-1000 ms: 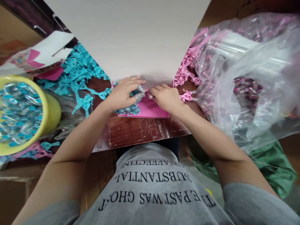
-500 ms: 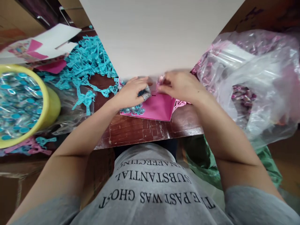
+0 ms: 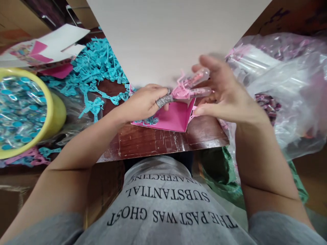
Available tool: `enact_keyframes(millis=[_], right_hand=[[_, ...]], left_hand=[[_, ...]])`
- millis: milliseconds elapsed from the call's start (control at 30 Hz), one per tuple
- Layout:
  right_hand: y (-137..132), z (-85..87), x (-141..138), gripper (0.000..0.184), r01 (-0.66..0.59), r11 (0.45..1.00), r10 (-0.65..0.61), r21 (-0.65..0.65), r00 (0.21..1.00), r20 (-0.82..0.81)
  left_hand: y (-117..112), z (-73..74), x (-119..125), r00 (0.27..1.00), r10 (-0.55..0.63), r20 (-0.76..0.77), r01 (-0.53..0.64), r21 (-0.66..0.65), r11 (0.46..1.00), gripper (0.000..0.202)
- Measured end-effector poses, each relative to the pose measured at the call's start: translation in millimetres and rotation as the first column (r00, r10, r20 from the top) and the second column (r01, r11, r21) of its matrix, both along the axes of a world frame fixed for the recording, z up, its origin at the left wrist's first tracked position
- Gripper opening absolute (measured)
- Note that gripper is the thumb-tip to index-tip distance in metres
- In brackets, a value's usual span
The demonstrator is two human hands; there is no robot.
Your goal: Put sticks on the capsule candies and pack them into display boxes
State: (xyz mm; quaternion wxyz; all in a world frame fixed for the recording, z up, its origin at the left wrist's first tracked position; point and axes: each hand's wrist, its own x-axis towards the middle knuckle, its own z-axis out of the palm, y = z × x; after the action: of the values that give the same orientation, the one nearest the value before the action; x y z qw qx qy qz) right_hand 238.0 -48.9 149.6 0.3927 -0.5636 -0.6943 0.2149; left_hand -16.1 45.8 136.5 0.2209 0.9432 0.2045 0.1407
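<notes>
A pink-lined box (image 3: 173, 117) sits at the table's front edge, with blue beaded pieces (image 3: 150, 120) in its left end. My left hand (image 3: 150, 100) is closed over the box, a grey wrap around one finger. At its fingertips are clear bead-filled tubes with pink plastic ends (image 3: 187, 86), apparently held there. To the right, my right hand (image 3: 222, 90) is open, fingers and thumb apart, close to the tubes' clear ends. Its thumb is beside pink plastic pieces (image 3: 192, 114) at the box's right side. The left fingertips are partly hidden.
A large white panel (image 3: 176, 37) rises behind the box. On the left are a yellow tub (image 3: 57, 114) of blue-capped clear tubes and a heap of turquoise plastic pieces (image 3: 99, 61). Clear plastic bags (image 3: 293, 88) with pink items stand right; a green bag (image 3: 222, 173) hangs below the table edge.
My right hand has moved right and opened from a pinch beside the left hand. The pink-ended tubes now show above the box. My left hand has shifted slightly right.
</notes>
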Motion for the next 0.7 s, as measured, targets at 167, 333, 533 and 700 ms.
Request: enact_keyframes(millis=[167, 333, 533, 700], right_hand=[[9.9, -1.2, -6.4, 0.031, -0.015, 0.991, 0.038, -0.13, 0.983, 0.179], [35.3, -30.8, -14.5, 0.025, 0.01, 0.973, 0.103, -0.229, 0.872, 0.478], [74.2, -50.4, -29.2, 0.019, 0.035, 0.962, 0.113, -0.272, 0.853, 0.51], [84.9, -21.9, -46.4, 0.012, 0.134, 0.9, 0.237, -0.415, 0.648, 0.724]], left_hand=[[4.3, -0.3, -11.9, 0.982, 0.186, 0.006, -0.186, 0.008, 0.982, 0.042], [11.5, -38.2, -76.4, 0.669, 0.695, 0.265, -0.655, -0.232, 0.719, 0.067], [7.3, -112.7, -102.2, 0.6, 0.797, 0.077, -0.606, -0.606, 0.515, 0.101], [-27.6, -142.0, -72.4, 0.434, 0.881, 0.188, -0.474, -0.784, 0.401, 0.084]])
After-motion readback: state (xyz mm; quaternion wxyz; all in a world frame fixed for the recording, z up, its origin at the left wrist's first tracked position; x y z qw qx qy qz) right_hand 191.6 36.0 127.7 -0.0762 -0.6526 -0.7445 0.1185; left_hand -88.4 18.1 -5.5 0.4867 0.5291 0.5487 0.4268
